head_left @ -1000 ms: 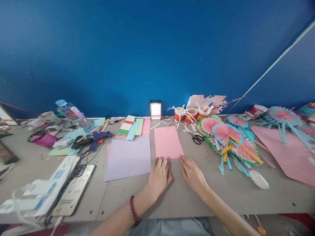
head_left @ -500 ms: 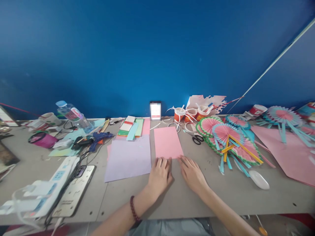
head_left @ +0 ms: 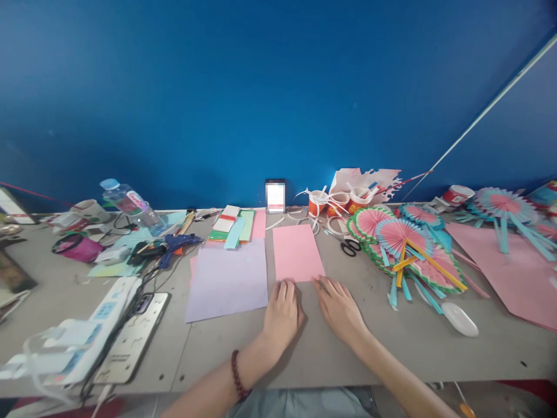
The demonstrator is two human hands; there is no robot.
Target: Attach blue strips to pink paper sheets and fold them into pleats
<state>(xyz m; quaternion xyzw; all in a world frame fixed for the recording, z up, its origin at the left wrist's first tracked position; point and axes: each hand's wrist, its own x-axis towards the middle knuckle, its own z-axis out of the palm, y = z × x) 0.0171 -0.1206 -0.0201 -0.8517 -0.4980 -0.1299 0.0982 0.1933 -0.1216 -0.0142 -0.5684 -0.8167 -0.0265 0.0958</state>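
A pink sheet of paper lies flat on the grey table in front of me. My left hand rests palm down at its near edge, with the fingertips touching the left part of that edge. At the near right corner, my right hand lies with fingers stretched out, its fingertips at the paper. Neither hand grasps anything. Left of the pink sheet, a larger lilac sheet lies flat, apart from my left hand.
Folded paper fans, black-handled scissors and a white computer mouse lie to the right. Paper cups stand along the blue wall. A phone, a power strip, a glue gun and a bottle are at the left.
My left hand's fingers have shifted slightly at the paper's near edge. The pink sheet stays in place, and my right hand has barely moved.
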